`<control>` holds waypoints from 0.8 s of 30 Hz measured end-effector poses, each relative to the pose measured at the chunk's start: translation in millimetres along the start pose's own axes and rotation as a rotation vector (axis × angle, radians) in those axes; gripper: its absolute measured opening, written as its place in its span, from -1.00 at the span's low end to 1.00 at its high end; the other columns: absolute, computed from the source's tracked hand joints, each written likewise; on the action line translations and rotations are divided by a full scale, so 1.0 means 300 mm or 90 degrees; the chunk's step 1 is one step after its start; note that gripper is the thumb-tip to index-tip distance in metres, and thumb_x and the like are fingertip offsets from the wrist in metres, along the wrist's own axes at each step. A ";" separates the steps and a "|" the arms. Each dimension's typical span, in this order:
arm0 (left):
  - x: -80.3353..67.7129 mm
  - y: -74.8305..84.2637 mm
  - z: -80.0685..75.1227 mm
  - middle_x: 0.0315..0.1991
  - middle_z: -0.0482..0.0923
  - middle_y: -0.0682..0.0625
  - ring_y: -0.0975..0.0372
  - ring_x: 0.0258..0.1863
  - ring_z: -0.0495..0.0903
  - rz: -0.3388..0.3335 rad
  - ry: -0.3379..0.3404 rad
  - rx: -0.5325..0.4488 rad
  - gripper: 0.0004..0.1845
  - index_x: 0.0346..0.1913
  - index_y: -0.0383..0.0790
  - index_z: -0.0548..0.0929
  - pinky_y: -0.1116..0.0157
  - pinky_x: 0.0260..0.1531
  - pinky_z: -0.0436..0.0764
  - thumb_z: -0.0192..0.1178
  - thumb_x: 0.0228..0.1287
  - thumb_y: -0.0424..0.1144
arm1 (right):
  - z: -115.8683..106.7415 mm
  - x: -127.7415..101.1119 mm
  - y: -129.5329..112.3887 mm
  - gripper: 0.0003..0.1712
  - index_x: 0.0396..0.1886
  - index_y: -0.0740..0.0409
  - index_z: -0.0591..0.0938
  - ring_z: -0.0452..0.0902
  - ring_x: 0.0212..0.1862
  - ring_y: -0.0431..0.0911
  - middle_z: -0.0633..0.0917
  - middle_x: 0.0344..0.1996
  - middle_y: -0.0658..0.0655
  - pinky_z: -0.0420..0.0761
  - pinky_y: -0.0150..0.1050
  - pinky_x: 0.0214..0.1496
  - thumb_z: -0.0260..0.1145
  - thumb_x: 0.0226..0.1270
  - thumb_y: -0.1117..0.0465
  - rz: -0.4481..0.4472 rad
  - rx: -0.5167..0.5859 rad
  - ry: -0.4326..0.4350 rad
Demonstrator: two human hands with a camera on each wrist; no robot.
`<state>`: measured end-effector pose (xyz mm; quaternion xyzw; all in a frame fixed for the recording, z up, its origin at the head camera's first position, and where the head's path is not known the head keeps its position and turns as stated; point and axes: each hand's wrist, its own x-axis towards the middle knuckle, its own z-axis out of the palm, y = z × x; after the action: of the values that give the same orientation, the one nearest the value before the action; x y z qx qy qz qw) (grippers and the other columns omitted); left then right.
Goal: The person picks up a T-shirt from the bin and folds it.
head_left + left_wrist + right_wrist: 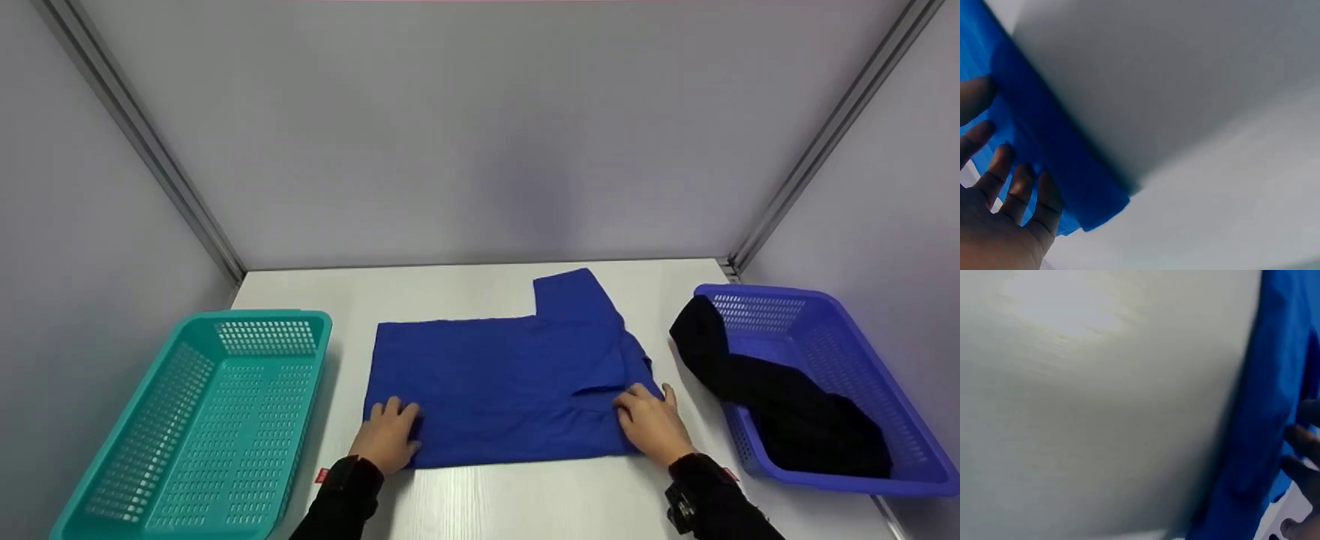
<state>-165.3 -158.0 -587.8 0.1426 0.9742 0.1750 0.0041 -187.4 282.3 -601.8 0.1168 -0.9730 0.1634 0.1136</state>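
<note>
Pressing: both my hands lie on a blue T-shirt [510, 375] spread over the white table [525, 495], one at each near corner.
Left hand: my left hand [388, 435] rests flat on the near left corner of the shirt — fingers straight and slightly spread, holding nothing; the left wrist view shows those fingers [999, 174] lying on the blue cloth [1044, 152].
Right hand: my right hand [651, 421] sits on the near right corner, fingers bent at the knuckles with their tips pressing on a folded flap of fabric; whether they pinch the cloth I cannot tell. The right wrist view is blurred — only blue cloth [1264, 410] and fingertips [1300, 455] at the edge.
Blue T-shirt: lies mid-table between the two baskets, partly folded, with one sleeve sticking out toward the far edge.
Teal basket: a teal plastic basket [112, 450] stands to my left, near the shirt but apart from it.
Blue basket: a blue plastic basket [862, 352] stands to my right, with a black garment [787, 405] lying in it and draped over its near-left rim.
Sleeves: black cuffs cover both my wrists.
</note>
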 end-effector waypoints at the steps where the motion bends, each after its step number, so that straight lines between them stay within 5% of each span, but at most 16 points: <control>1: 0.000 -0.004 0.005 -0.10 0.47 -0.19 -0.11 -0.12 0.47 -0.001 -0.003 -0.003 -0.58 0.00 -0.21 0.61 -0.11 -0.24 0.59 0.54 0.09 -0.29 | 0.011 -0.002 -0.004 -0.94 -0.28 0.17 0.73 0.66 -0.18 0.14 0.64 -0.31 0.15 0.23 0.43 0.25 0.42 0.26 0.32 -0.001 -0.029 -0.002; 7: 0.006 -0.018 0.026 -0.05 0.44 -0.19 -0.14 -0.06 0.45 -0.019 -0.032 -0.022 -0.56 0.06 -0.15 0.59 -0.14 -0.19 0.59 0.51 0.15 -0.25 | 0.053 0.008 -0.019 -0.58 0.11 0.16 0.68 0.49 -0.20 0.17 0.57 -0.28 0.24 0.30 0.21 -0.07 0.45 0.28 0.14 0.023 -0.158 -0.019; 13: 0.009 -0.013 0.023 -0.02 0.45 -0.20 -0.14 -0.03 0.45 -0.039 -0.047 -0.038 -0.56 0.08 -0.13 0.60 -0.17 -0.15 0.58 0.50 0.16 -0.25 | 0.051 0.033 -0.040 -0.32 0.46 -0.10 0.50 0.45 -0.27 0.13 0.52 -0.35 0.24 0.28 0.10 -0.23 0.40 0.35 0.06 0.049 -0.172 -0.071; 18: 0.011 -0.012 0.016 0.22 0.38 -0.28 -0.21 0.05 0.46 -0.049 -0.051 -0.040 -0.42 0.25 -0.15 0.57 -0.19 -0.11 0.59 0.51 0.16 -0.25 | 0.058 0.025 -0.030 -0.49 0.30 0.06 0.64 0.44 0.10 0.29 0.52 -0.07 0.35 0.33 0.35 0.13 0.38 0.37 0.12 0.036 -0.145 -0.074; 21: 0.016 -0.013 0.013 0.46 0.26 -0.29 -0.30 0.07 0.50 -0.057 -0.062 -0.022 -0.28 0.43 -0.14 0.46 -0.19 -0.12 0.61 0.47 0.21 -0.25 | 0.059 0.022 -0.024 -0.55 0.17 0.27 0.64 0.22 0.42 0.44 0.47 0.27 0.40 0.11 0.49 0.37 0.40 0.32 0.22 0.014 -0.087 -0.076; 24: 0.022 -0.006 0.006 0.50 0.27 -0.27 -0.36 0.00 0.56 -0.059 -0.067 -0.008 -0.23 0.50 -0.14 0.39 -0.20 -0.17 0.63 0.43 0.25 -0.26 | 0.058 0.022 -0.022 -0.63 0.08 0.31 0.58 0.07 0.50 0.51 0.41 0.42 0.37 -0.04 0.49 0.45 0.37 0.31 0.30 0.007 -0.033 -0.103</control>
<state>-172.1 -157.1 -589.8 0.1061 0.9771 0.1729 0.0646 -195.2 268.8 -614.1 0.1211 -0.9836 0.1288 0.0366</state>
